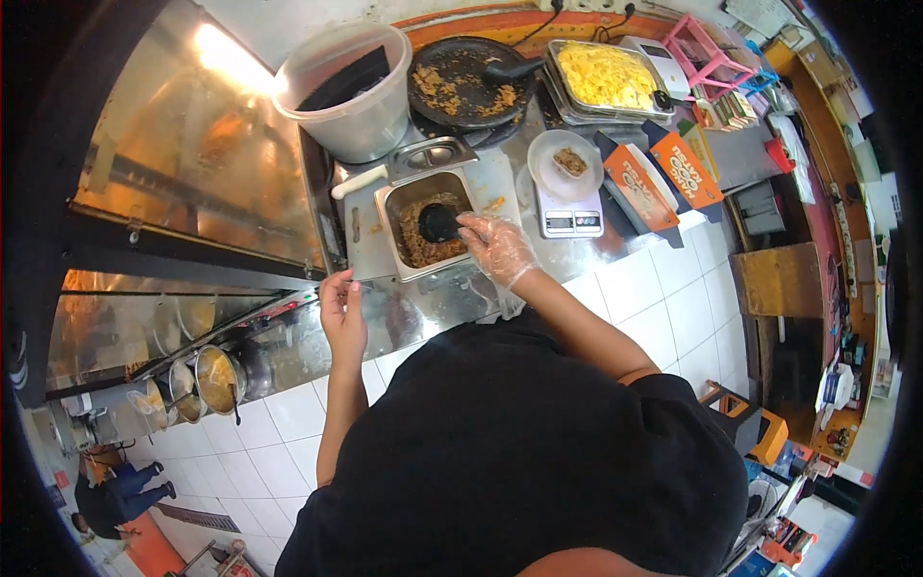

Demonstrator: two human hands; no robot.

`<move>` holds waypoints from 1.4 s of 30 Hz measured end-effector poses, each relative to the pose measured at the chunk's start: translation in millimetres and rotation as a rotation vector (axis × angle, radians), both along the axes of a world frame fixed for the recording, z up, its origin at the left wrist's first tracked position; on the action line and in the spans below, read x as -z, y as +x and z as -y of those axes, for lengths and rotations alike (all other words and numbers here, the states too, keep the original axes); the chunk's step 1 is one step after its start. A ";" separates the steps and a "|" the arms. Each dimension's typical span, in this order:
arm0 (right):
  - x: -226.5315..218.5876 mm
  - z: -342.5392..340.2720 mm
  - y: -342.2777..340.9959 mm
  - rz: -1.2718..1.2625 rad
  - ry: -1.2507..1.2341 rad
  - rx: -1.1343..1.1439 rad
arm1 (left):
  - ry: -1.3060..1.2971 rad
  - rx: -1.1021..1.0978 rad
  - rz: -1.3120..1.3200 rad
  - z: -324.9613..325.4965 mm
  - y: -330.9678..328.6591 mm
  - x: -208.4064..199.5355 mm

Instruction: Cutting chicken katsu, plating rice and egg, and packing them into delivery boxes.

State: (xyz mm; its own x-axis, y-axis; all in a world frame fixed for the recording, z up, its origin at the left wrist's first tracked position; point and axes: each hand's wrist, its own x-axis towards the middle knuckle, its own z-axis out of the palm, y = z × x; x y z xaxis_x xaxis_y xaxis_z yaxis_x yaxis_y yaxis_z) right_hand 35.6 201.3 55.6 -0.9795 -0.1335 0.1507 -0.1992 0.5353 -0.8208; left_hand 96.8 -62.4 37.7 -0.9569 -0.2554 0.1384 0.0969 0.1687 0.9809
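Observation:
My right hand [498, 248], in a clear plastic glove, is closed on a black scoop [438, 223]. The scoop's round bowl rests in brown, crumbly food [419, 248] inside a deep rectangular metal pan [386, 210]. At the front edge of the counter, my bare left hand [344, 306] is held up with its fingers apart and nothing in them, left of the pan. Right of the pan, a digital kitchen scale [571, 223] bears a round white bowl [546, 156] with a small heap of similar brown food [570, 162].
Behind the pan are a metal lid [430, 154], a white plastic bucket [358, 135] and a black pan [468, 108] with food bits. Orange-and-black boxes [639, 183] stand right of the scale, below a tray of yellow food [606, 75]. A lit glass cabinet [202, 163] borders the left.

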 end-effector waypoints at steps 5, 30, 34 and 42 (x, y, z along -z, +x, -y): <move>-1.6 -11.8 -6.0 -0.128 0.432 0.013 | -0.121 0.062 -0.058 -14.3 -12.7 -6.8; -18.0 -65.1 2.9 0.119 -0.663 0.446 | -1.048 0.208 -0.503 -63.0 -169.9 -47.4; -41.0 -67.2 -8.5 -0.046 -0.707 0.463 | -0.987 0.247 -0.561 -57.0 -107.4 -60.6; -32.8 -8.1 -22.4 -0.533 0.273 -0.079 | -0.781 0.350 -0.439 -52.2 -31.5 -8.1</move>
State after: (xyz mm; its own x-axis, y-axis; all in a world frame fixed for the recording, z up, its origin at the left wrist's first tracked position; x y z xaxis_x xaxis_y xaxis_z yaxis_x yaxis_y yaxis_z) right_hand 13.1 209.3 88.4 -0.7640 -0.3055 0.5683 -0.5929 0.6797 -0.4318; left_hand 65.3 -10.2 45.8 -0.7838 0.3506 0.5126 0.5974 0.6511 0.4682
